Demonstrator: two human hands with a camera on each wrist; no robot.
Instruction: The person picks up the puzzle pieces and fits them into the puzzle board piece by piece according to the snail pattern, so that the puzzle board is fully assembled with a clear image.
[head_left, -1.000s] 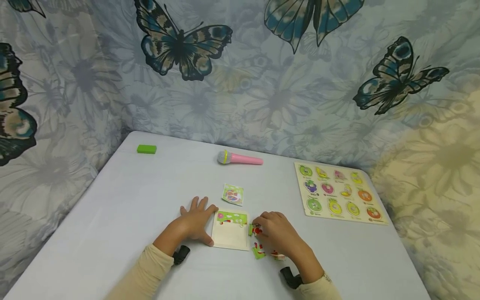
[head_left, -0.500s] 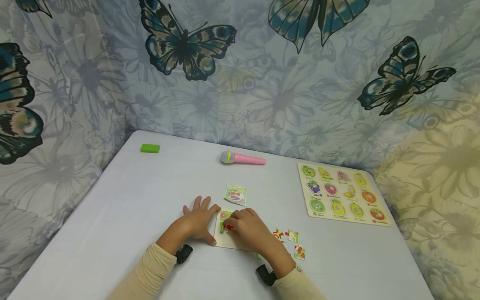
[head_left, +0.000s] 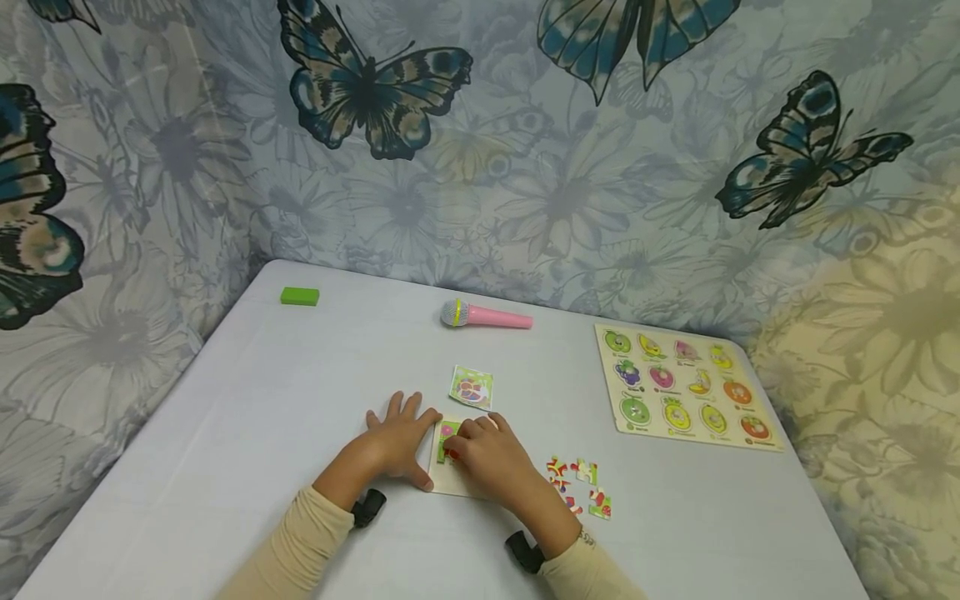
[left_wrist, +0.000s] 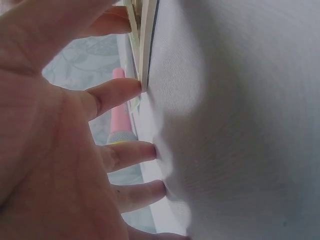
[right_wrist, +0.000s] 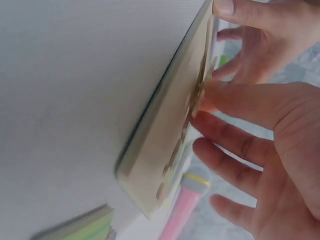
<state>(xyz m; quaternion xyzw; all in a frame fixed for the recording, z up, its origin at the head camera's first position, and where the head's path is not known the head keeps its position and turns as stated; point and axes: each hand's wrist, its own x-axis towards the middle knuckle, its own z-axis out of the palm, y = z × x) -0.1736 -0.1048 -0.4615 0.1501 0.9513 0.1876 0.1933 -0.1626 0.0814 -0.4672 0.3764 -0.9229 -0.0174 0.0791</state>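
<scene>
A small wooden puzzle board (head_left: 453, 483) lies flat, with a green strip of fitted pieces (head_left: 447, 429) along its far side. My left hand (head_left: 393, 442) is spread on the table, thumb and index fingertip at the board's left edge. In the left wrist view, that index fingertip meets the board's edge (left_wrist: 146, 55). Over the board, my right hand (head_left: 498, 462) pinches a red and green puzzle piece (head_left: 452, 454) between thumb and index finger. The right wrist view shows the piece (right_wrist: 197, 102) down at the board's surface (right_wrist: 155, 135), partly hidden by the fingers.
Several loose puzzle pieces (head_left: 585, 472) lie right of my right wrist. A square picture card (head_left: 472, 388) sits just beyond the board. Farther back are a pink toy microphone (head_left: 487, 317) and a green block (head_left: 300, 297). A fruit board (head_left: 693, 387) lies at right, near the wall.
From the loose pieces, my right hand has moved left onto the board, carrying a puzzle piece. Over the last half second it shifts only slightly. My left hand stays at the board's edge.
</scene>
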